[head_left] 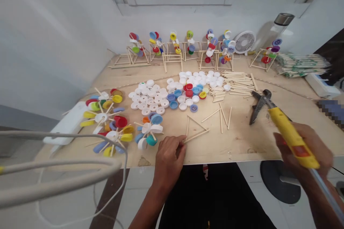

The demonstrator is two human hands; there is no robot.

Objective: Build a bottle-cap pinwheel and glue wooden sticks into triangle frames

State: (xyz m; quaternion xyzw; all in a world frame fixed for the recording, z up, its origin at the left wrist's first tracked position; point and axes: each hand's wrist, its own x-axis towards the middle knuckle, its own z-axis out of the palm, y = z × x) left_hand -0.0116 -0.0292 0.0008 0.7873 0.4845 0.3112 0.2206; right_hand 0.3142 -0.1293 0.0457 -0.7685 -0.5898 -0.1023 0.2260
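Note:
My left hand is closed at the table's front edge, its thumb and fingertips pinching the near corner of a triangle of thin wooden sticks. In my right hand, raised over the right side of the table, is a yellow hot glue gun. A clear glue stick sticks out of its back end. Its nozzle points up and left, close in view to a black pliers-like tool. Several loose wooden sticks lie beyond the triangle.
White bottle caps and coloured caps cover the middle, beside piles of sticks. Cap-and-stick wheels lie at left. Along the wall stand stick frames with cap wheels, a small fan and a bottle. A cable loops at front left.

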